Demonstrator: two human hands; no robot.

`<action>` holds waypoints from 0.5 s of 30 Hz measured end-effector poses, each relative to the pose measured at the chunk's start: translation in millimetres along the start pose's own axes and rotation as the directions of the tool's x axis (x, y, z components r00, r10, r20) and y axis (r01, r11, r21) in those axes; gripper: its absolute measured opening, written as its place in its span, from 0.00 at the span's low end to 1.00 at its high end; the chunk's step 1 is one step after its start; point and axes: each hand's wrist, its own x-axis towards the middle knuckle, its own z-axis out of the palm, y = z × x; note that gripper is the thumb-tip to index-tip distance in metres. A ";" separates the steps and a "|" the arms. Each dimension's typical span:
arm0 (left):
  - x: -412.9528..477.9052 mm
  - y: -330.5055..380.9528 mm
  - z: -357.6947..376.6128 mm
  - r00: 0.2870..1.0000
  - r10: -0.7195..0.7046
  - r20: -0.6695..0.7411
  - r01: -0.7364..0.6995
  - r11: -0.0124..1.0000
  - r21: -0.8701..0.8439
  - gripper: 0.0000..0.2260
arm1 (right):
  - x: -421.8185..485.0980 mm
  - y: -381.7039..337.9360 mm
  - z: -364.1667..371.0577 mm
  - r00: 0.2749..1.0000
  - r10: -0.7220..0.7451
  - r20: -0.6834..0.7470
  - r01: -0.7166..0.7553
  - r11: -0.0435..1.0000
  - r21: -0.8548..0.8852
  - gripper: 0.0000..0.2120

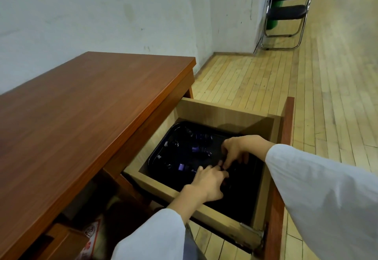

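Loose, pale grey-white long sleeves (319, 198)

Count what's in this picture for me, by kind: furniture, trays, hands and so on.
desk: 1
drawer, pulled open: 1
black tray in the drawer: 1
folding chair: 1
hands: 2, left hand and right hand, both in the tray
small pieces in the tray: too dark to count
Total counted: 6
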 end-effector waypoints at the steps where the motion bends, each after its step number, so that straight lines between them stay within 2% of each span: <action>1: -1.8 -0.4 -0.5 1.000 -0.015 -0.026 0.014 1.000 -0.023 0.23 | -2.6 1.1 -3.2 0.999 -0.006 -0.052 0.008 0.999 0.033 0.23; 3: -5.0 -1.6 -2.0 0.988 -0.052 -0.142 0.039 0.995 -0.092 0.22 | -10.0 3.8 -11.4 0.972 -0.009 -0.235 0.027 0.997 0.074 0.18; 5: -8.0 -3.1 -4.9 0.951 -0.113 -0.287 0.070 0.985 -0.157 0.21 | -18.7 7.7 -19.2 0.872 -0.034 -0.488 0.089 0.992 0.090 0.13; 7: -9.4 -2.0 -9.3 0.910 -0.166 -0.381 0.066 0.962 -0.263 0.17 | -36.7 15.0 -23.0 0.688 -0.046 -0.724 0.227 0.961 0.155 0.10; 9: -11.8 5.3 -16.8 0.897 -0.189 -0.400 0.025 0.924 -0.381 0.14 | -62.5 25.3 -19.8 0.494 0.045 -0.868 0.380 0.887 0.262 0.07; 11: -13.9 21.9 -30.8 0.888 -0.148 -0.436 -0.056 0.906 -0.421 0.13 | -92.5 45.5 -7.9 0.337 0.200 -0.920 0.477 0.806 0.350 0.06; 12: -13.8 30.2 -38.4 0.880 -0.127 -0.458 -0.090 0.901 -0.424 0.12 | -102.3 55.2 0.9 0.305 0.280 -0.910 0.528 0.745 0.406 0.07; 15: -15.6 65.2 -67.7 0.852 -0.093 -0.515 -0.176 0.876 -0.448 0.11 | -123.2 79.1 32.4 0.310 0.472 -0.825 0.618 0.560 0.552 0.08</action>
